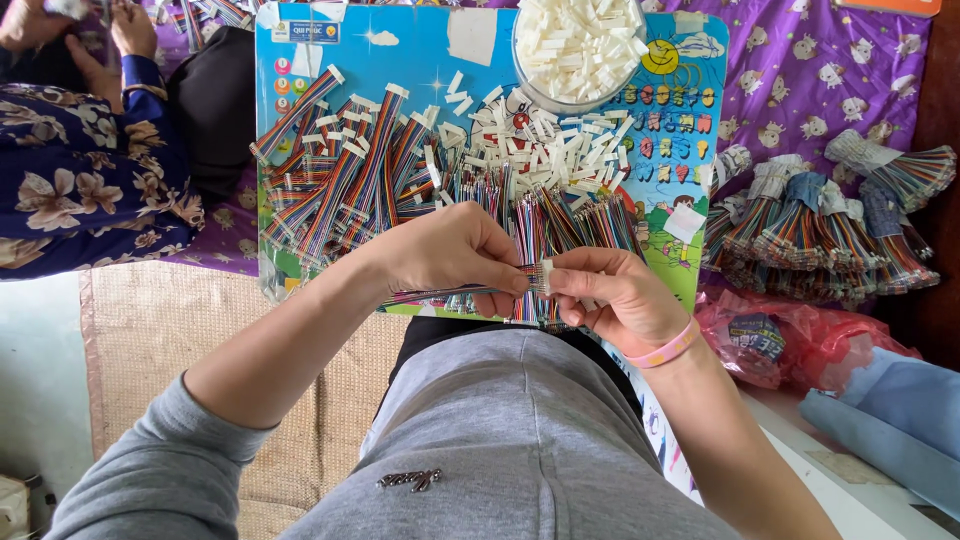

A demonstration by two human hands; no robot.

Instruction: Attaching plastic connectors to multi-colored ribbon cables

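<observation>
Over the lap, the left hand (450,250) pinches a flat rainbow ribbon cable (440,294) near its end, fingers clamped on it, while the right hand (615,300) nips a small white plug (546,276) at that end, both held close together so the two parts line up; whether the plug is seated is hidden by the fingertips. Beyond, the blue board (420,50) keeps loose cables (350,165) and plugs within reach under a bowl (578,45) cut off by the frame, bundles (830,220) lie right, and another person's sleeve (80,180) shows far left.
</observation>
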